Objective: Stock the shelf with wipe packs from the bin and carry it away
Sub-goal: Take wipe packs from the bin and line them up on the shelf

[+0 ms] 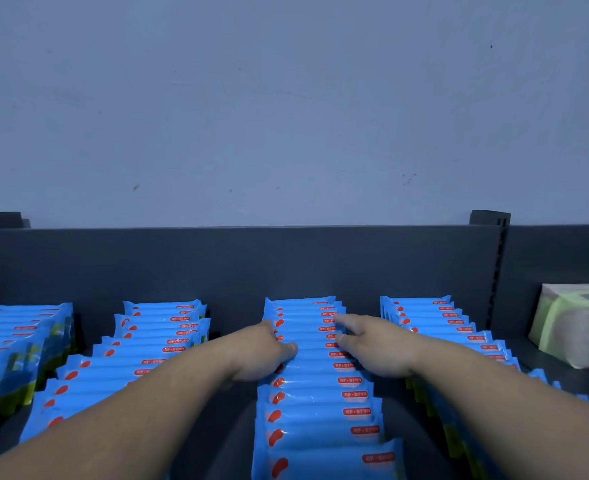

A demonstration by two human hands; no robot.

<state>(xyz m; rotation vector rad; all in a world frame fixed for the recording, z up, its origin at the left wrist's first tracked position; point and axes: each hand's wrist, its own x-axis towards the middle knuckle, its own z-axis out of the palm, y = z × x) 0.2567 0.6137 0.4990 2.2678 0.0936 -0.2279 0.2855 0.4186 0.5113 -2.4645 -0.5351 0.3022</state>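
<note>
Blue wipe packs (320,403) with red marks stand on edge in a row running front to back on the shelf (237,265); left hand (268,351) against the row's left side, thumb on top, grasp cannot be told; right hand (376,344) released, fingers spread on the pack tops; neighbouring rows (154,341) flank it, dark gaps between; green-white package (566,323) far right; wall (286,98) behind.

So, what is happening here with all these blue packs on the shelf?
A person is stocking a dark shelf with blue wipe packs. Both hands are on the third row from the left: the left hand at its left edge, the right hand resting on top. Four rows already stand there; no bin is in view.
</note>
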